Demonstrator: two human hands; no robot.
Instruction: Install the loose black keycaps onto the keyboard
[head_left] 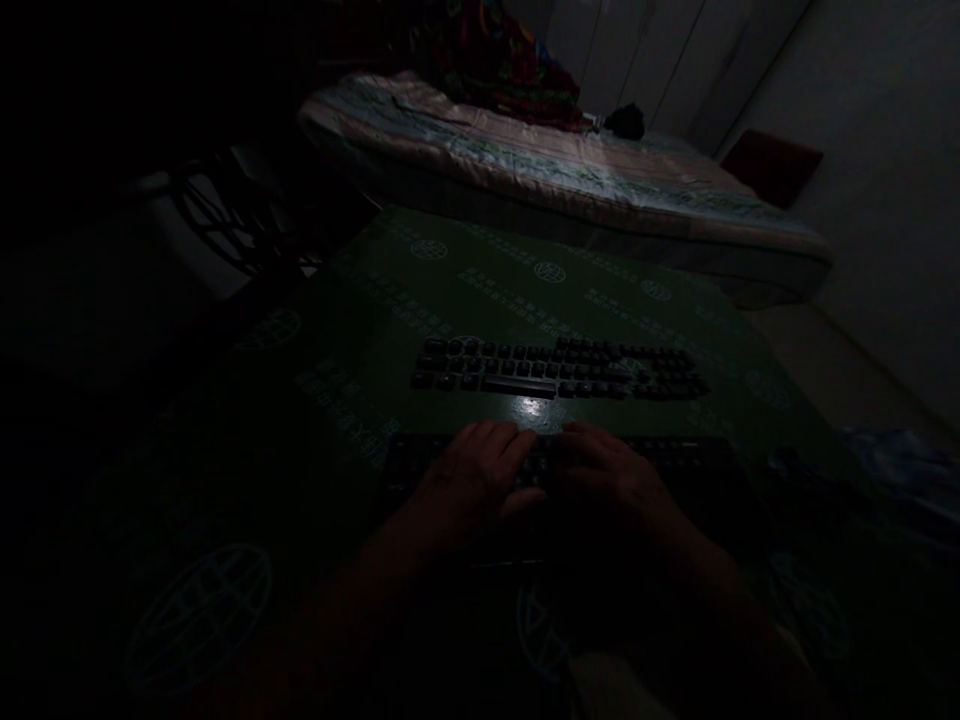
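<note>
The room is very dark. A black keyboard point(675, 462) lies near me on a green patterned table cover point(525, 270). My left hand point(469, 475) rests on its keys, fingers stretched forward and slightly apart. My right hand point(607, 475) lies beside it on the same keyboard, fingers also laid flat on the keys. The two hands nearly touch at the middle. A second black keyboard point(555, 368) sits farther away on the cover, untouched. Neither hand holds anything.
Behind the table is a bed with a pale mattress point(540, 170) and a bundle of colourful cloth point(502, 60) on it. A dark chair frame point(225, 215) stands at the left. A dark red cushion point(772, 165) leans by the wall at right.
</note>
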